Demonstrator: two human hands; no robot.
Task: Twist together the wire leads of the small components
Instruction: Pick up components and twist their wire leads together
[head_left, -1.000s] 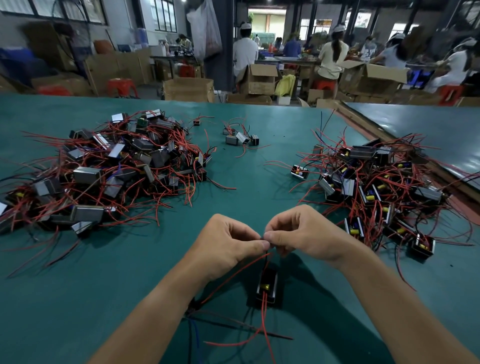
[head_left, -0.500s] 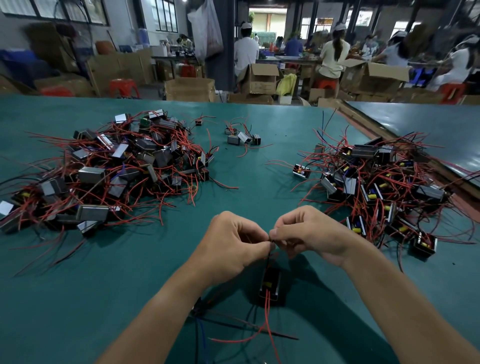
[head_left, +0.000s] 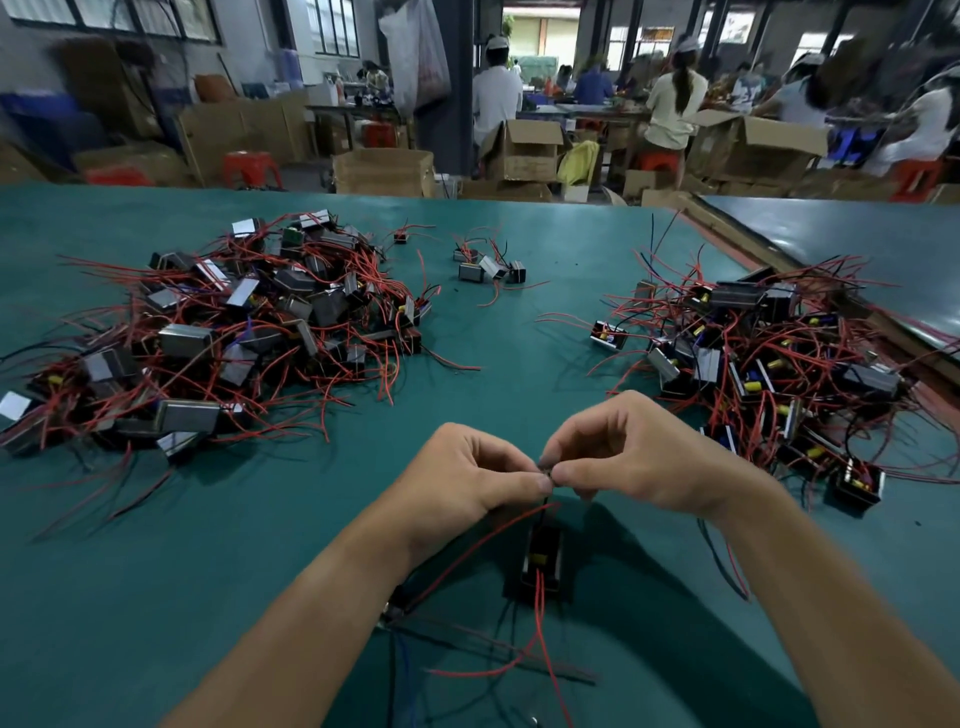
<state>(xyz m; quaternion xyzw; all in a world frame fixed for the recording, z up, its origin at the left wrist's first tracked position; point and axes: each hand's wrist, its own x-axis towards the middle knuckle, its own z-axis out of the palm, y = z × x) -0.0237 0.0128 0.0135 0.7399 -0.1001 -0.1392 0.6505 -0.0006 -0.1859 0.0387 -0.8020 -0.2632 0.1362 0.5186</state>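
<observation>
A small black component (head_left: 542, 564) with a yellow part hangs just below my hands, near the table. Its thin wire leads (head_left: 545, 474) run up to my fingertips. My left hand (head_left: 470, 473) and my right hand (head_left: 631, 454) meet thumb to thumb above it, and both pinch the lead ends between thumb and forefinger. A red lead (head_left: 467, 551) runs from the pinch down to the left under my left wrist. More red leads (head_left: 540, 629) trail from the component toward me.
The green table (head_left: 493, 332) carries a big pile of components with red wires at the left (head_left: 223, 332) and another at the right (head_left: 753, 358). A few loose ones (head_left: 488, 267) lie at the far middle. Cardboard boxes and seated people fill the background.
Both hands stay together on the lead ends. The fingers have shifted slightly around the pinch, and the red lead under my left wrist shows again.
</observation>
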